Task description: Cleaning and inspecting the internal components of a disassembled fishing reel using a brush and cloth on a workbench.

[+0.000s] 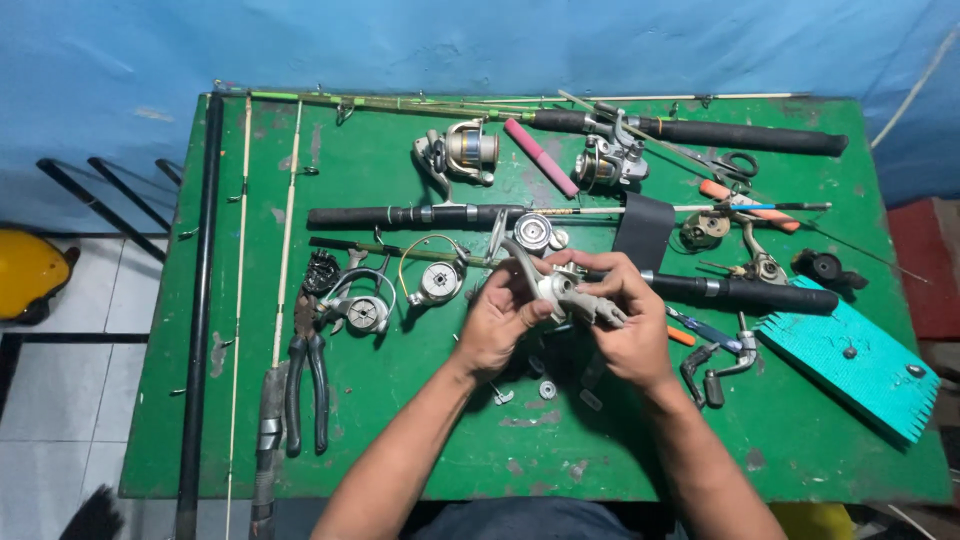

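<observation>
Above the middle of a green table (400, 440), both hands hold a grey fishing reel body (566, 292). My left hand (497, 322) grips its left side, thumb on top. My right hand (625, 318) closes around its right end, fingers curled over the stem. Small loose parts, a washer (547, 389) and a screw-like piece (502, 396), lie on the table just below the hands.
Several fishing rods (700, 130) and reels (462, 152) lie across the table. Pliers (305, 375) rest at the left, a reel handle (718, 366) and a teal toothed board (850, 365) at the right, scissors (730, 165) at the back. A yellow object (28, 272) sits on the tiled floor.
</observation>
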